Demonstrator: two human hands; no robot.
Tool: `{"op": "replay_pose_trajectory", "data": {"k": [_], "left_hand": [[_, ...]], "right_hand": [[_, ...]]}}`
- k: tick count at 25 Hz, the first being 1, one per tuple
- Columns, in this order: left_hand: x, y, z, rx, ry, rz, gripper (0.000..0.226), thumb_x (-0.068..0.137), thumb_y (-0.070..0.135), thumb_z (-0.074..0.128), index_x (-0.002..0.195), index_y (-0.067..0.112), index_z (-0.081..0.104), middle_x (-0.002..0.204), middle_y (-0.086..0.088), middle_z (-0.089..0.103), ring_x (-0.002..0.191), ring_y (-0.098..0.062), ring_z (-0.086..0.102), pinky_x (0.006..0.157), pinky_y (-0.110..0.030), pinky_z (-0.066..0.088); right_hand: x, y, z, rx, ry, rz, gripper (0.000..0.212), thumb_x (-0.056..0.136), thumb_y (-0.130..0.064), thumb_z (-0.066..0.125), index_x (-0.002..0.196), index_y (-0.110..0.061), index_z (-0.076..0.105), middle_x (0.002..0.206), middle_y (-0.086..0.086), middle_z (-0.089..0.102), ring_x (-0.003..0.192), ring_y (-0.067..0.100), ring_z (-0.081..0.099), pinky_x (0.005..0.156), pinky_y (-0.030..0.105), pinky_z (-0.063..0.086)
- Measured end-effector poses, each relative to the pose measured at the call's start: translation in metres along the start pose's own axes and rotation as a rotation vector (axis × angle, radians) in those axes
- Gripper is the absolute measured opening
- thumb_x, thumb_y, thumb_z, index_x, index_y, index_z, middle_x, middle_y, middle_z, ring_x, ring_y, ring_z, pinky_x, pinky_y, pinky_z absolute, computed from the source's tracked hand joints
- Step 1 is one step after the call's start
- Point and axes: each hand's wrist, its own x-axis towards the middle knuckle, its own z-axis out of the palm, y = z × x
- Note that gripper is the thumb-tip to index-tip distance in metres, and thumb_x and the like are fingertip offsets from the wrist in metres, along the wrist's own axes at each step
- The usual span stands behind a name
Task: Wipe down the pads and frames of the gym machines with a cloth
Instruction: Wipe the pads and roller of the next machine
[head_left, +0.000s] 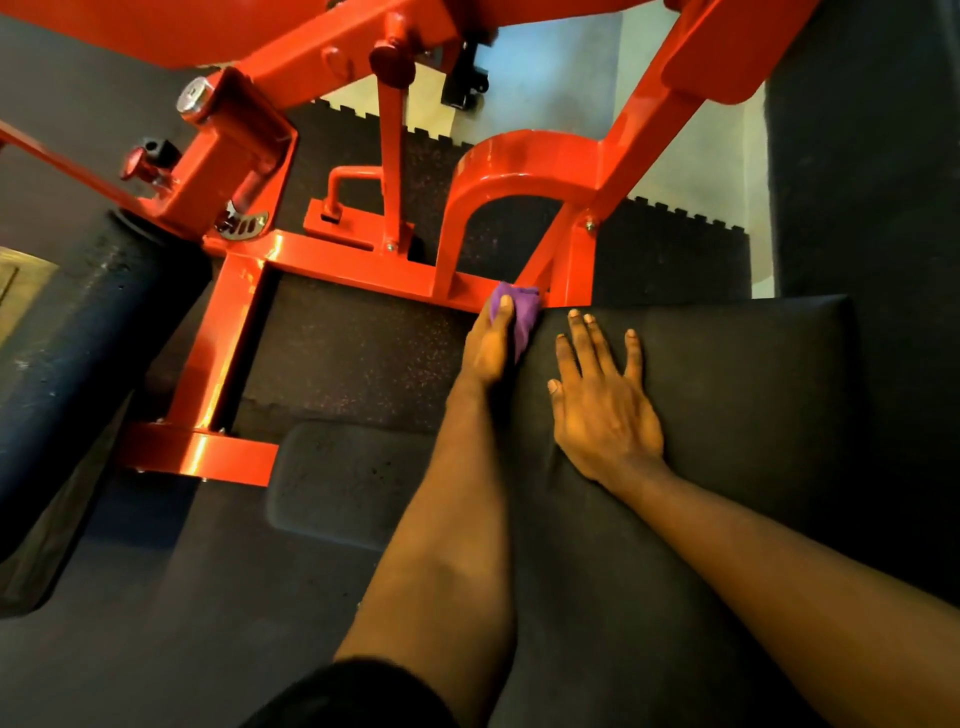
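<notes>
Left hand (488, 345) has the purple cloth (524, 312) bunched up, thumb on top and fingers wrapped under it as far as I can tell (the underside is hidden). The cloth sits just above centre of the frame, right at the far-left corner of the black seat pad (727, 395), where the pad edge meets the red crossbar (363, 270). It looks to be touching both, but I can't tell which is taking the pressure.

Right hand (605, 410) lies flat on the pad just right of the cloth, fingers (587, 343) straight and spread, holding nothing — reads as bracing.

Key geometry: the crossbar's long axis runs from the cloth toward the left of the frame, rising slightly, then turns down the left-hand rail. The pad edge runs the other way, toward the right. The arched bracket (514, 156) rises from the bar directly above the cloth.

Judgement: the left hand is the one on the job and nearer both surfaces. A stroke along the bar means pulling leftward, while a pad pass means sweeping right, into the braced right hand, which would have to lift first.

Also in view: a dark roller pad (78, 322) at far left and a speckled floor mat (353, 353).
</notes>
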Motion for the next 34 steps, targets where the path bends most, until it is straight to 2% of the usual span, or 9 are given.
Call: {"op": "replay_pose_trajectory", "data": {"k": [3,7,10,12,15,19,26,30,34], "left_hand": [[-0.031,-0.03,-0.002,0.18,0.129,0.165,0.063,0.097,0.058,0.035,0.139,0.015,0.053,0.138,-0.006,0.056,0.122,-0.02,0.055,0.103,-0.031,0.041],[-0.082,-0.023,0.014,0.539,0.31,0.174,0.053,0.104,0.047,0.029,0.141,0.015,0.052,0.138,-0.017,0.049,0.119,-0.039,0.048,0.099,-0.048,0.039],[-0.11,-0.006,0.042,0.825,0.359,0.368,0.066,0.095,0.055,0.019,0.129,0.018,0.061,0.127,-0.013,0.057,0.107,-0.04,0.05,0.084,-0.05,0.045],[-0.125,0.015,0.088,0.906,0.319,0.483,0.063,0.095,0.053,0.021,0.125,0.017,0.064,0.119,-0.014,0.06,0.102,-0.041,0.053,0.079,-0.05,0.045],[-0.128,0.05,0.16,0.988,0.217,0.447,0.052,0.1,0.056,0.027,0.14,0.032,0.053,0.142,-0.008,0.048,0.124,-0.035,0.042,0.095,-0.05,0.037],[-0.115,0.048,0.173,0.928,0.152,0.221,0.055,0.096,0.068,0.031,0.148,0.052,0.03,0.164,0.007,0.015,0.152,-0.026,0.003,0.111,-0.071,0.005],[-0.208,-0.006,0.154,1.011,0.289,0.312,0.062,0.094,0.067,0.033,0.151,0.042,0.031,0.156,0.005,0.038,0.142,-0.019,0.034,0.11,-0.049,0.03],[-0.263,-0.029,0.152,0.969,0.284,0.311,0.076,0.084,0.076,0.019,0.153,0.043,0.027,0.16,0.012,0.029,0.146,-0.013,0.027,0.114,-0.047,0.026],[-0.201,-0.022,0.136,1.048,0.272,0.311,0.088,0.081,0.081,0.005,0.154,0.037,0.028,0.165,0.008,0.018,0.152,-0.019,0.016,0.119,-0.046,0.022]], "right_hand": [[-0.001,-0.001,-0.007,0.153,0.066,0.046,0.045,0.094,-0.02,0.049,0.137,-0.005,0.053,0.154,0.018,0.042,0.144,0.031,0.039,0.121,0.056,0.024],[-0.012,0.042,-0.039,0.35,0.227,0.256,0.046,0.084,-0.015,0.042,0.124,-0.003,0.063,0.143,0.019,0.054,0.137,0.036,0.047,0.117,0.053,0.029],[-0.035,0.111,-0.062,0.151,0.085,0.553,0.056,0.092,-0.026,0.053,0.146,-0.012,0.047,0.163,0.014,0.028,0.153,0.034,0.019,0.121,0.058,0.009],[-0.049,0.149,-0.076,0.173,-0.045,0.604,0.06,0.1,-0.037,0.047,0.157,-0.022,0.03,0.169,0.008,0.01,0.151,0.038,0.02,0.119,0.059,0.015],[-0.058,0.186,-0.075,0.462,-0.016,0.446,0.051,0.107,-0.025,0.04,0.158,-0.026,0.03,0.169,0.0,0.015,0.142,0.035,0.041,0.115,0.045,0.033],[-0.066,0.189,-0.047,0.771,0.241,0.415,0.048,0.106,-0.013,0.042,0.153,-0.023,0.041,0.166,0.001,0.025,0.146,0.03,0.037,0.118,0.037,0.032],[-0.063,0.183,-0.045,0.755,0.218,0.464,0.047,0.107,-0.018,0.04,0.153,-0.027,0.043,0.166,-0.003,0.025,0.142,0.033,0.041,0.113,0.045,0.04],[-0.067,0.179,-0.046,0.697,0.17,0.478,0.047,0.108,-0.019,0.037,0.155,-0.027,0.039,0.167,0.0,0.021,0.145,0.036,0.035,0.114,0.044,0.033],[-0.066,0.178,-0.04,0.67,0.207,0.477,0.047,0.106,-0.017,0.039,0.153,-0.025,0.043,0.166,0.004,0.026,0.142,0.038,0.039,0.112,0.045,0.037]]}}
